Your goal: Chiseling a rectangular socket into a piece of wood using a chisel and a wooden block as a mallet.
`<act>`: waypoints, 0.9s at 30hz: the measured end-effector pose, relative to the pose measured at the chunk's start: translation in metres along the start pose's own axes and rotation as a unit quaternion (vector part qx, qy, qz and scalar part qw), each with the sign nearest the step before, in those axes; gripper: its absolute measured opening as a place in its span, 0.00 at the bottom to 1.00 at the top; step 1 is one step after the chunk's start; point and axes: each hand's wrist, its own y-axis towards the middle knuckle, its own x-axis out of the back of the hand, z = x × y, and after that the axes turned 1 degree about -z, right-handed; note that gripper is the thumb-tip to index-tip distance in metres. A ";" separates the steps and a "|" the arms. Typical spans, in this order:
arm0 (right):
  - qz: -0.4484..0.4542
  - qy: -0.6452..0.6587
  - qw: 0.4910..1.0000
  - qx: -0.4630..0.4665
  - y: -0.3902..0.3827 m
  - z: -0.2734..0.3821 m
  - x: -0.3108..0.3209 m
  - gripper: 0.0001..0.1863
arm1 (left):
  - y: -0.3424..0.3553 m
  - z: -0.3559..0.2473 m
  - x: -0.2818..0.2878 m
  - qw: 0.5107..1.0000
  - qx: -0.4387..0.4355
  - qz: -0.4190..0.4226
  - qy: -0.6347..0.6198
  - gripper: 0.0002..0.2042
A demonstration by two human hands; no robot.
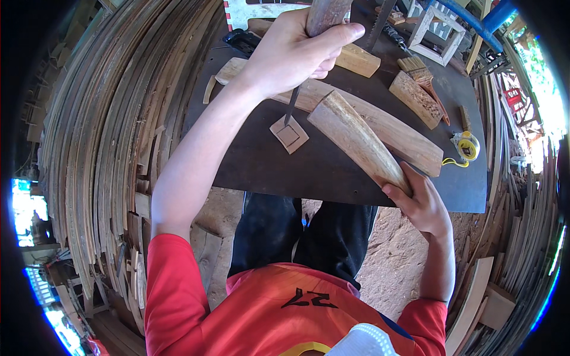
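My left hand (291,56) is wrapped round the thick wooden handle of a chisel (291,107), whose dark narrow blade points down. The blade's tip meets a small square of light wood (290,141) with dark lines marked or cut in it; whether it has entered the wood I cannot tell. In my right hand (424,204) is the near end of a stout wooden mallet (353,133), shaped like a club. Its far end hovers to the right of the chisel, apart from it. Both hands are closed on what they hold.
On the dark table (249,166) a long plank (386,130) lies behind the mallet. Farther right are a wooden block (412,98), a brush (417,71) and a yellow tape measure (467,146). A wooden frame (438,35) stands at the back. Stacked boards (113,118) line the left.
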 end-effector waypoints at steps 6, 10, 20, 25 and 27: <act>0.007 0.002 1.000 -0.015 0.001 -0.001 0.001 0.28 | 0.001 0.002 -0.001 1.000 -0.002 0.005 0.017 0.19; -0.006 -0.010 1.000 0.010 0.000 -0.005 0.000 0.27 | 0.001 0.001 -0.002 0.998 -0.027 0.036 0.037 0.19; -0.061 0.074 0.994 -0.059 0.002 -0.012 0.009 0.22 | -0.008 0.012 -0.013 0.994 -0.100 0.032 0.043 0.09; -0.292 0.172 0.941 -0.013 -0.019 0.010 0.093 0.29 | -0.005 0.004 -0.023 0.990 -0.114 0.006 0.084 0.11; -0.303 0.357 0.880 0.074 -0.009 0.027 0.109 0.35 | -0.006 0.007 -0.021 0.991 -0.107 -0.005 0.084 0.11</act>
